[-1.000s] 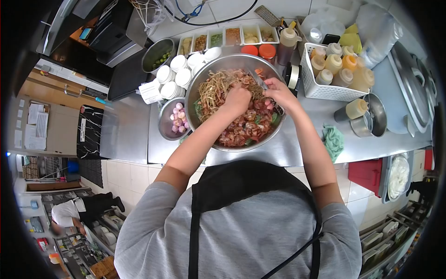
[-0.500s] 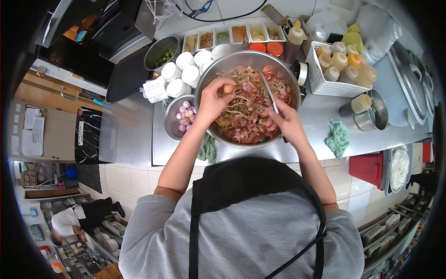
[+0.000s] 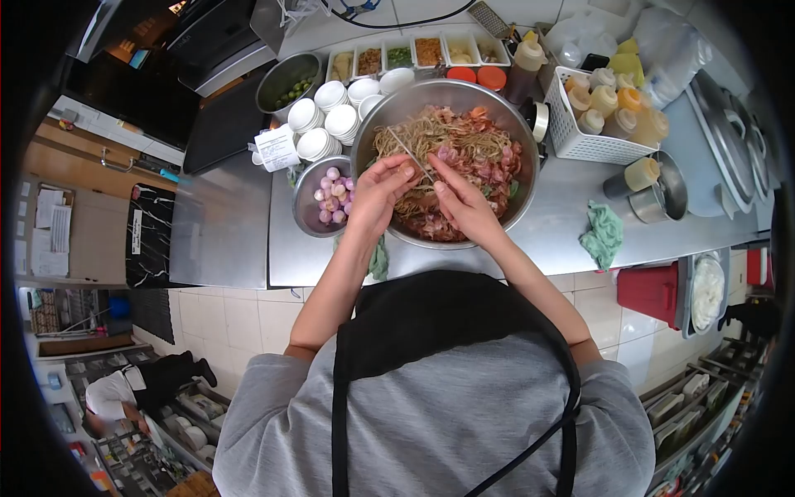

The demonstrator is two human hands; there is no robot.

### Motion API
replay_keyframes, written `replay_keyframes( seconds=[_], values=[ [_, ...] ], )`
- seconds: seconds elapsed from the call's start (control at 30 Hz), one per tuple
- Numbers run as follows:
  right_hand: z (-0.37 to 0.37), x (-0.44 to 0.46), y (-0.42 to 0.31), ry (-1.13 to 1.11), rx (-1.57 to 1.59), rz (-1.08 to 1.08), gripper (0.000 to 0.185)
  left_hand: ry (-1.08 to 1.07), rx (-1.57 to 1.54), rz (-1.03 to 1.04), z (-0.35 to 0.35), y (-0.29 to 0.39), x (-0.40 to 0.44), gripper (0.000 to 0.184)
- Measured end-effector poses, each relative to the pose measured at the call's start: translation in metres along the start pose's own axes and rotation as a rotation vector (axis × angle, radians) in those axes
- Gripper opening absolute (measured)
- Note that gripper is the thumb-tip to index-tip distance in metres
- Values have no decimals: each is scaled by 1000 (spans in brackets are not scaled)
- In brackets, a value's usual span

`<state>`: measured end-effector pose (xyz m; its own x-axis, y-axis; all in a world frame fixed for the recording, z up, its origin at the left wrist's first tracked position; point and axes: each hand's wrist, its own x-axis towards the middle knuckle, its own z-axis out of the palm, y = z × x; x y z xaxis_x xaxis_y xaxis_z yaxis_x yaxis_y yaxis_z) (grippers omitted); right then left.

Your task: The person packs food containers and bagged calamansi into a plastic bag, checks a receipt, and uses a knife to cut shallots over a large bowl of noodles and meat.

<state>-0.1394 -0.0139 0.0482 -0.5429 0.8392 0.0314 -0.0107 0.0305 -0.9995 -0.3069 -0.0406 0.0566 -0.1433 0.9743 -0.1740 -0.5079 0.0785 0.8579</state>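
Stainless-steel mixing bowl [image 3: 447,93], on the tabletop [image 3: 559,195], holds a heap of straw-coloured strands and reddish pieces [image 3: 497,178]. Above it, the left hand [image 3: 381,192] has its grip pinched on a small brownish bulb [image 3: 407,169], partly hidden by fingers. Close beside it, the right hand [image 3: 462,205] has its fingers closed around a knife [image 3: 406,147], the blade slanting up and leftward. Peeled shallots [image 3: 337,192] fill a smaller metal bowl [image 3: 308,219] to the left.

White tiled wall [image 3: 530,10], pale floor [image 3: 236,323], steel counter [image 3: 555,199]
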Motion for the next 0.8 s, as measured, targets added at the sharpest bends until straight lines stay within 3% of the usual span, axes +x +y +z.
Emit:
replay_keyframes(
  seconds=[0.33,0.43,0.5,0.6,0.73,0.8],
  values=[
    [-3,3,6,-50,-106,-93,43,34,-271,-70,4,-13,-5,18],
    [-1,6,6,68,-188,-334,37,13,-256,-89,5,-12,-6,17],
    [-2,3,-3,32,-53,-122,30,-34,-187,-26,3,-13,-4,17],
    [-1,4,-5,102,-129,-75,26,-38,-117,-7,8,-11,-5,19],
    [-3,14,2,165,-32,-200,9,-82,-71,-19,20,-10,-11,23],
    [-12,10,-21,-2,243,157,8,-95,-117,-21,20,-10,-11,26]
  ],
)
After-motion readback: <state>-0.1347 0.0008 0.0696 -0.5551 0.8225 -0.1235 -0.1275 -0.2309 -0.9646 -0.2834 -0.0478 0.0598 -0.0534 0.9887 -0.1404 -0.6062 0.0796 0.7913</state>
